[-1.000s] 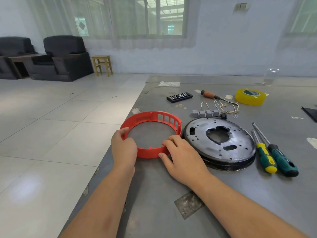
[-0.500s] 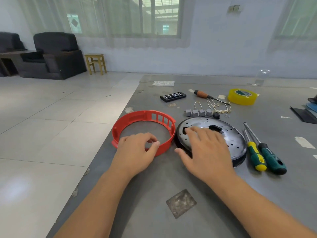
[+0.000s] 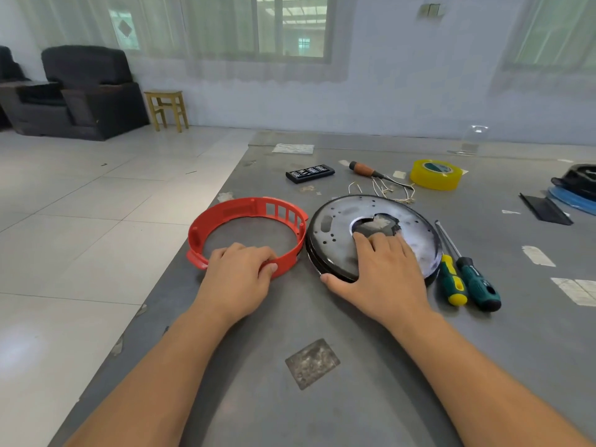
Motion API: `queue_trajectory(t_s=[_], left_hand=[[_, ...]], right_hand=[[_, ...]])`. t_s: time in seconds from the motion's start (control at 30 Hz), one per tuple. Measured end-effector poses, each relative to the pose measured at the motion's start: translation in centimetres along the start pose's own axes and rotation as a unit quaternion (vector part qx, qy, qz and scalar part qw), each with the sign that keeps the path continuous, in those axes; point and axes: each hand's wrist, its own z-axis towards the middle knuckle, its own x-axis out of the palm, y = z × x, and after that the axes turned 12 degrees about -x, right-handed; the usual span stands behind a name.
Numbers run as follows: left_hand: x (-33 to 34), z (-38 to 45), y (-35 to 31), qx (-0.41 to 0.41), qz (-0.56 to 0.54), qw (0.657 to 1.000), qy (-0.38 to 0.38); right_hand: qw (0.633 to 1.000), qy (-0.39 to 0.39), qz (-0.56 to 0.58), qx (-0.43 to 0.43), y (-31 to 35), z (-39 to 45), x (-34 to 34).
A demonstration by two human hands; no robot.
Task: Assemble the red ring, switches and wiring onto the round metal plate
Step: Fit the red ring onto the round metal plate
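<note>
My left hand (image 3: 237,272) grips the red ring (image 3: 248,235), slotted on its far side. Right of the ring lies the silvery metal plate (image 3: 371,233), black-rimmed and dotted with holes. Right of the plate lie two screwdrivers (image 3: 464,282), green-and-yellow and green-and-black; beyond the plate, yellow tape (image 3: 435,174).

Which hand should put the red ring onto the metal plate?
The left hand: its fingers already grip the red ring. The right hand rests flat on the round metal plate, steadying it.
</note>
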Motion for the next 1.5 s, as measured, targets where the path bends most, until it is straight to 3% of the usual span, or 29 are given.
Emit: queue_trajectory(t_s=[0.17, 0.33, 0.43, 0.5, 0.63, 0.8, 0.97, 1.07, 1.27, 1.43, 1.5], left_hand=[[-0.2, 0.0, 0.3, 0.044, -0.033, 0.998, 0.02], [0.2, -0.5, -0.3, 0.126, -0.092, 0.986, 0.06], [0.3, -0.4, -0.7, 0.133, -0.101, 0.984, 0.064], [-0.1, -0.5, -0.6, 0.11, -0.143, 0.983, 0.037], [-0.2, -0.5, -0.5, 0.079, -0.192, 0.971, -0.117], [0.8, -0.4, -1.4, 0.161, -0.121, 0.971, -0.125], [0.4, -0.3, -1.6, 0.166, -0.13, 0.96, -0.183], [0.2, -0.1, -1.9, 0.145, -0.154, 0.953, -0.218], [-0.3, 0.3, -0.8, 0.009, -0.301, 0.919, -0.254], [-1.3, -0.2, -1.4, -0.04, -0.419, 0.872, -0.251], [-1.5, -0.4, -2.0, -0.088, -0.481, 0.838, -0.24]], right_hand=[[0.988, -0.149, 0.033, -0.017, 0.0, 0.1, -0.6], [0.983, -0.16, 0.058, -0.067, 0.7, 0.1, -0.5], [0.982, -0.156, 0.065, -0.086, 0.7, 0.1, -0.4], [0.98, -0.162, 0.067, -0.091, 0.6, 0.1, -0.4], [0.976, -0.176, 0.078, -0.099, 0.4, 0.0, -0.6], [0.96, -0.199, 0.092, -0.175, 1.1, 0.0, -0.6], [0.953, -0.221, 0.09, -0.188, 1.4, 0.2, -1.1], [0.939, -0.264, 0.091, -0.202, 1.7, 0.3, -1.6], [0.923, -0.292, 0.148, -0.205, 1.1, 0.3, -2.3], [0.922, -0.294, 0.246, -0.055, 0.3, 0.5, -1.3], [0.916, -0.282, 0.286, -0.017, 0.1, 0.7, -0.7]])
